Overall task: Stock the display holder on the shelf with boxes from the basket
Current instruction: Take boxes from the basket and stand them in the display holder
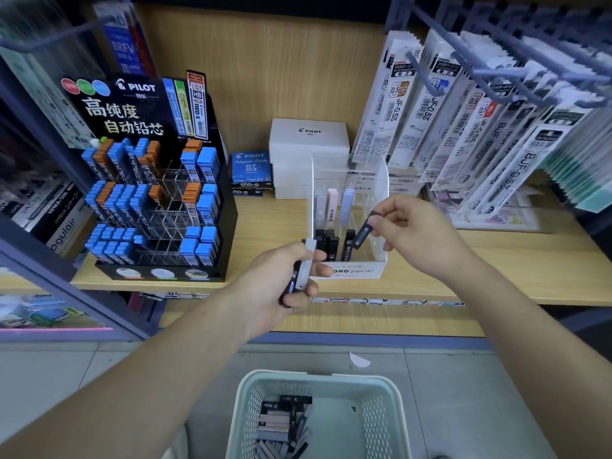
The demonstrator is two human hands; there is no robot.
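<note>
A clear acrylic display holder (381, 180) with a white front label stands on the wooden shelf (496, 276). It holds a few black boxes in front and pastel ones behind. My right hand (420, 230) pinches a slim black box (361, 234), tilted over the holder's front right slot. My left hand (284, 286) grips a small stack of boxes (306, 270) just left of the holder's front. On the floor below, a pale green basket (381, 422) contains several more black and grey boxes (281, 429).
A black tiered Pilot lead display (159, 207) with blue and orange cases stands left of the holder. White and blue Pilot boxes (308, 144) sit behind it. Packets of refills (463, 127) hang from hooks at the right. A purple shelf frame (49, 260) juts out at left.
</note>
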